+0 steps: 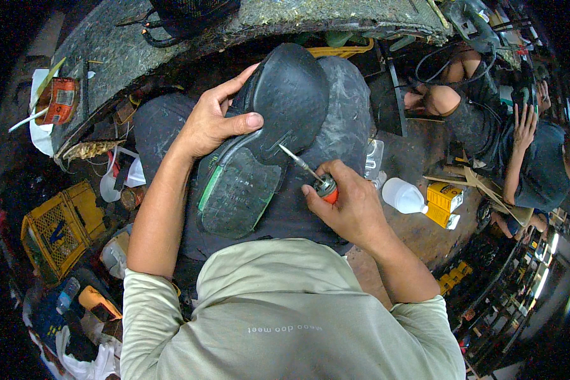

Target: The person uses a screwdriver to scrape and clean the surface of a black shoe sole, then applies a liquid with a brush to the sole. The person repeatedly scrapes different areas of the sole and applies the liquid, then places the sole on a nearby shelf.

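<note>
Fingers of both hands are engaged: those of the left hand point(216, 120) grasp a black shoe point(291, 92), and those of the right hand point(348, 199) grasp a pointed tool point(304, 164). All positions are referenced to the shoe, which rests sole upward over the dark trousers point(347, 111) of the person, toe directed away from the body.

Far left of the shoe, about level with its heel, is a yellow crate point(58, 233) with lattice sides. Also far left, about level with the toe, is an orange container point(61, 101) beside the end of a workbench point(126, 57). The workbench has a rough grey top and extends across the space beyond the shoe. A black mesh object point(193, 16) sits on it, beyond and left of the toe.

At the left edge of the shoe, the left thumb lies against the sole; the other fingers curve around the side and are partly hidden. The heel point(239, 193), edged in green, lies toward the body. The tool has a slender metal shaft; its tip meets the sole just ahead of the heel. Penetration cannot be determined. Right of the shoe, the right hand encloses the tool's red-and-dark handle.

Farther right of the shoe, a white jug point(402, 195) is just beside yellow boxes point(444, 196). Beyond these, a co-worker point(541, 161) wears dark clothing.
</note>
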Demonstrator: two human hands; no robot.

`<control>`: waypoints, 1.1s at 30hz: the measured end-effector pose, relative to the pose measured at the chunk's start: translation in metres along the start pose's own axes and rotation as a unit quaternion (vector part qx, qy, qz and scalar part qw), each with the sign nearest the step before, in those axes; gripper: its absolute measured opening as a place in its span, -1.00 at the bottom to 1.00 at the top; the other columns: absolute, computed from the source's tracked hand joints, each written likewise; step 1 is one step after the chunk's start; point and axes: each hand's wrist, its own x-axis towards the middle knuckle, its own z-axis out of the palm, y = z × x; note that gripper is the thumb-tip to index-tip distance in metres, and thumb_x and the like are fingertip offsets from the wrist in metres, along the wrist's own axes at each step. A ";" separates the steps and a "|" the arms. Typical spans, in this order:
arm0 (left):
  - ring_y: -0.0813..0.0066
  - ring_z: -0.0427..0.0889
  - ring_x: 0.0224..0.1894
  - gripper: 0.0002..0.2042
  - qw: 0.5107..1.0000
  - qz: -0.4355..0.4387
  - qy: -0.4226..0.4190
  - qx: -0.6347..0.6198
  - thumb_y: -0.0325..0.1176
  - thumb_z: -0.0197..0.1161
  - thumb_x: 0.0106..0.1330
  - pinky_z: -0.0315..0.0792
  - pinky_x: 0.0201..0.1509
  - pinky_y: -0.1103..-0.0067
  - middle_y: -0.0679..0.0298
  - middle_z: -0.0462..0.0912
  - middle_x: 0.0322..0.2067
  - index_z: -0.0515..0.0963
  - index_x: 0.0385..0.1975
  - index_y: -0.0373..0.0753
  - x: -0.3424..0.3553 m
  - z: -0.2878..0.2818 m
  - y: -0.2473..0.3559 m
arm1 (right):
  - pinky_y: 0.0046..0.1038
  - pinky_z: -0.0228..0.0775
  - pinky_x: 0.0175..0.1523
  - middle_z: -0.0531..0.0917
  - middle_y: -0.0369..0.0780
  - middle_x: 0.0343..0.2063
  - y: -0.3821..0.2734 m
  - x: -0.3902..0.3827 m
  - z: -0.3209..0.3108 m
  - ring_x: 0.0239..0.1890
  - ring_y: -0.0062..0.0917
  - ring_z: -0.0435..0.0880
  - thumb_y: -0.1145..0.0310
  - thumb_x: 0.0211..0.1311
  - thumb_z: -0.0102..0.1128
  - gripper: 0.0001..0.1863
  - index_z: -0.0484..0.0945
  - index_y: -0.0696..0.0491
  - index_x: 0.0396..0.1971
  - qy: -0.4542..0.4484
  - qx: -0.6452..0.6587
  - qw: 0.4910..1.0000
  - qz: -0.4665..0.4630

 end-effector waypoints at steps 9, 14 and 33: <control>0.38 0.53 0.28 -0.03 1.000 -0.008 0.001 -0.008 -0.15 0.64 0.04 0.31 0.44 0.44 0.16 0.54 0.27 0.27 0.47 -0.31 0.000 0.000 -0.001 | -0.21 0.55 -0.24 0.68 -0.03 -0.37 0.000 0.000 0.000 -0.32 -0.08 0.74 0.21 0.22 0.46 -0.66 0.54 0.08 -0.18 -0.018 0.000 1.000 0.013; 0.37 0.51 0.30 -0.03 1.000 0.001 0.002 -0.009 -0.16 0.64 0.04 0.29 0.46 0.44 0.15 0.52 0.29 0.27 0.47 -0.32 0.000 0.001 -0.001 | -0.21 0.54 -0.24 0.67 -0.02 -0.37 -0.001 0.000 -0.001 -0.32 -0.08 0.73 0.21 0.24 0.45 -0.66 0.54 0.08 -0.18 -0.018 0.015 0.999 0.024; 0.37 0.48 0.33 -0.01 1.000 0.002 0.002 0.005 -0.13 0.64 0.05 0.26 0.48 0.44 0.16 0.48 0.32 0.26 0.47 -0.34 0.000 -0.001 -0.002 | -0.21 0.58 -0.23 0.69 -0.06 -0.34 0.000 -0.002 0.001 -0.31 -0.09 0.74 0.20 0.20 0.47 -0.65 0.56 0.08 -0.17 -0.009 -0.006 1.000 0.000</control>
